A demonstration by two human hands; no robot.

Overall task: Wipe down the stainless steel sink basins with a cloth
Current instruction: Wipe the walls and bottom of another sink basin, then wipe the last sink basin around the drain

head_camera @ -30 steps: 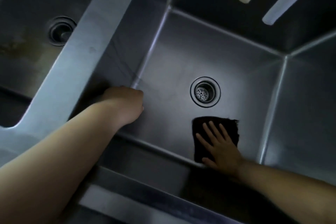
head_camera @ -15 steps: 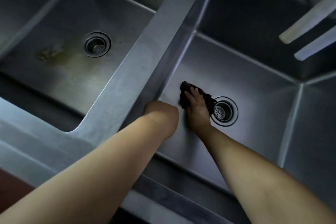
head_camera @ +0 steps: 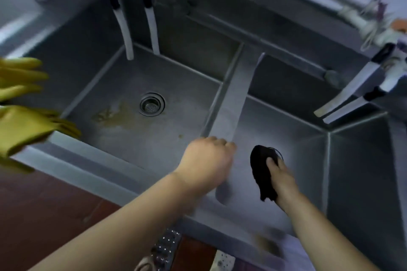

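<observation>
— How do your hands sit?
— Your left hand (head_camera: 207, 160) is curled knuckles-up, forearm reaching forward. Your right hand (head_camera: 280, 177) reaches lower, fingers (head_camera: 272, 164) bent and gripping, wrist angled inward.

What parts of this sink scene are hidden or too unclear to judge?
All in the head view:
- Right basin drain: not visible, possibly behind the right hand and dark cloth.
- Left hand fingers: curled over the divider, hidden by the hand's back.
- Yellow gloves: cut off by the left edge, blurred.
- Hoses' tops: blurred.
- Front rim: motion-blurred.
</observation>
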